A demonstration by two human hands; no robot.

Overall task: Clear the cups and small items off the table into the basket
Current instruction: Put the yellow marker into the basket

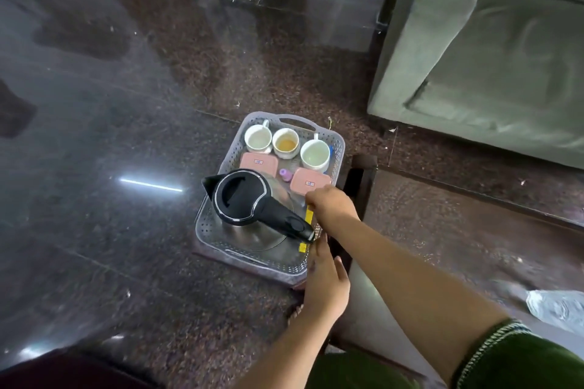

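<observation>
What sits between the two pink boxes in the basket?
In the head view, a small purple bottle lies on the basket floor between the left pink box and right pink box.

basket [336,148]: pale translucent grey-lilac, dotted perforation pattern all over walls. three cups [258,137] at far end, all white; middle one [285,143] has orange-brown residue inside. two small boxes [259,162], salmon pink, tiny label on each lid. little purple thing [283,172] between them. kettle [243,197]: black lid + handle, shiny steel body. yellow bits [309,215] at basket's right wall. floor [94,123]: dark speckled brown-black granite, glossy. sofa [493,50] far right, grey-green. sleeve [518,357] dark green, pale patterned trim.
</observation>
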